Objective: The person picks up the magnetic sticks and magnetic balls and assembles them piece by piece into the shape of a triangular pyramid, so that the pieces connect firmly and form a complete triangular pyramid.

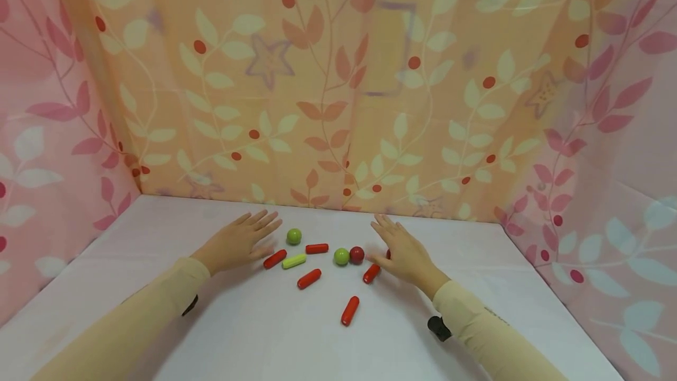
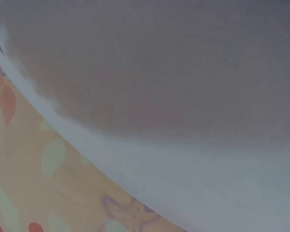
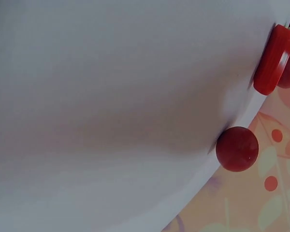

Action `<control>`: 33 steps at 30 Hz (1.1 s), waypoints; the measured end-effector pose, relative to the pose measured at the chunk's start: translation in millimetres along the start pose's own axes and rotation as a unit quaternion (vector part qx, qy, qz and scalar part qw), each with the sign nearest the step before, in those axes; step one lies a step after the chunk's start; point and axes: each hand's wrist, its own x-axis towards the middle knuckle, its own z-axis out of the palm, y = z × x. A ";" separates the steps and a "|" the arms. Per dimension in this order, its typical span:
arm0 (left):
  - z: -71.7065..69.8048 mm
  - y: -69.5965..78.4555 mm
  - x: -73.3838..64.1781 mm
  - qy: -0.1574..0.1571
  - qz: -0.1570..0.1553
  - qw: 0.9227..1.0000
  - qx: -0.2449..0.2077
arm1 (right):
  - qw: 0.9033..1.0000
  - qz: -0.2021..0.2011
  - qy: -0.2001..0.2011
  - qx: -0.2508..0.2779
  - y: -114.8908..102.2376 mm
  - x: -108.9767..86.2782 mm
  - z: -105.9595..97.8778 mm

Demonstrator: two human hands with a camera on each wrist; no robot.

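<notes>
In the head view my left hand (image 1: pixel 235 244) is spread palm down at the left of a loose group of small pieces, its thumb near a red rod (image 1: pixel 275 259). Beside that rod lie a yellow-green rod (image 1: pixel 294 261) and a green ball (image 1: pixel 294 236). My right hand (image 1: pixel 406 256), fingers extended, hovers over the group's right side, partly hiding a red ball (image 3: pixel 237 149) and near another red rod (image 1: pixel 372 273). Neither hand holds anything. Between the hands, a green ball (image 1: pixel 341 256) and a dark red ball (image 1: pixel 357 254) sit side by side.
More red rods lie mid-table: one at the back (image 1: pixel 317 248), one further forward (image 1: pixel 309 278), one nearest me (image 1: pixel 350 311). Leaf-patterned cloth (image 1: pixel 328 104) hangs behind the white table (image 1: pixel 254 334) and along both sides. Dark bands show at both wrists.
</notes>
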 end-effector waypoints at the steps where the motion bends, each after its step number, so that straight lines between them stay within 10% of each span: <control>1: -0.7 1.0 -0.2 -0.003 0.000 1.000 -0.002 | 1.000 0.001 -0.003 0.000 -0.6 0.3 0.5; 33: -3.9 27.9 1.2 0.000 0.058 0.998 -0.006 | 0.999 0.010 -0.050 0.005 -18.7 1.9 6.0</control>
